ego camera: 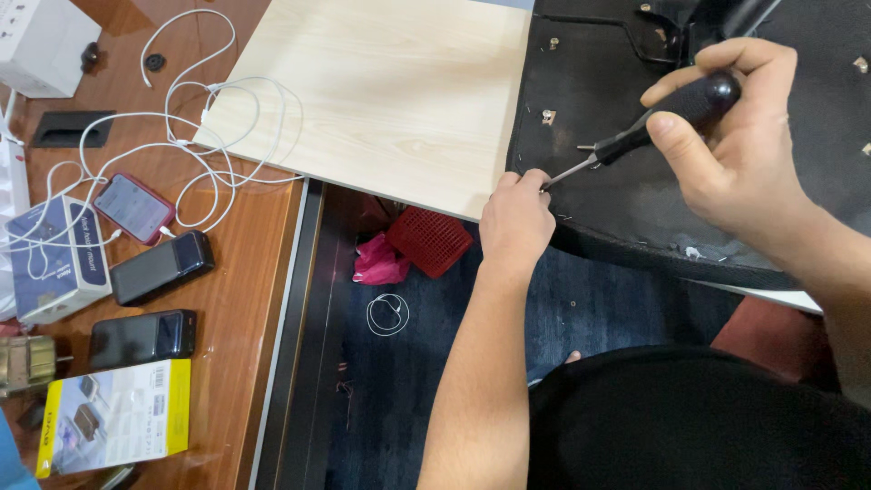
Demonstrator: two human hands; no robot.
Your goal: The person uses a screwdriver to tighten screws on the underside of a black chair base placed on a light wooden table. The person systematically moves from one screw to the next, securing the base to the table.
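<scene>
Head view: screwdriver [653,127] between hands [626,172].

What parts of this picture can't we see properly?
Head view:
- Tip of the screwdriver: hidden behind the left hand.
- What the left hand pinches: covered by its own fingers.
- Black seat pad: cut off by the top and right edges.
- Small metal fittings on the pad: too small to identify.
- White box: cut off at the top left corner.
</scene>
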